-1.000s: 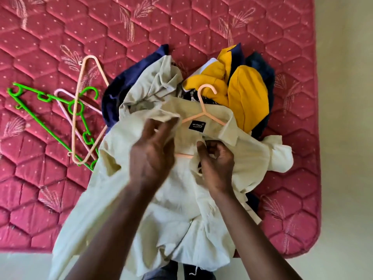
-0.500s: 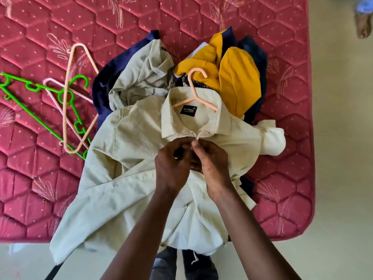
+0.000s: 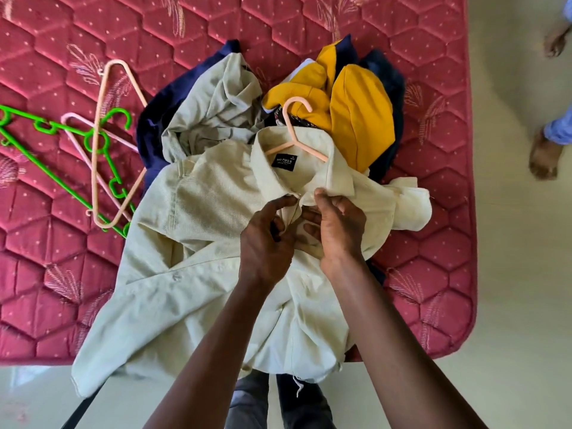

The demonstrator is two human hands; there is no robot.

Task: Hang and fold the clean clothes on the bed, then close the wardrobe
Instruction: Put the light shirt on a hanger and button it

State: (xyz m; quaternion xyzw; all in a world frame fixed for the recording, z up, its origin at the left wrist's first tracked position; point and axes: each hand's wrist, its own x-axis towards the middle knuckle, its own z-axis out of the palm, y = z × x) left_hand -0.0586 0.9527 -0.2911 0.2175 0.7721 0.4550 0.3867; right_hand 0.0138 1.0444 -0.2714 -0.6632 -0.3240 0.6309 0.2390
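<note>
Two hands meet at the front of a cream shirt (image 3: 198, 274) that lies spread on the near part of the red quilted mattress (image 3: 46, 289), with its hem hanging over the near edge. The left hand (image 3: 266, 239) pinches the shirt's front edge between thumb and forefinger just under the collar. The right hand (image 3: 339, 230) grasps the opposite edge with curled fingers, very close to the left one. A pink hanger (image 3: 294, 128) sits inside the shirt, its hook sticking out beyond the collar on the far side. Behind the shirt is a pile of clothes: a grey-beige garment (image 3: 213, 106), a navy garment (image 3: 154, 128) at the left and a yellow garment (image 3: 359, 119) at the right. Left of the pile, a peach hanger (image 3: 98, 150), a green hanger (image 3: 47, 127) and a pale pink hanger (image 3: 108, 133) lie crossed on the mattress. At the far right, another person's feet (image 3: 543, 156) stand on the floor
</note>
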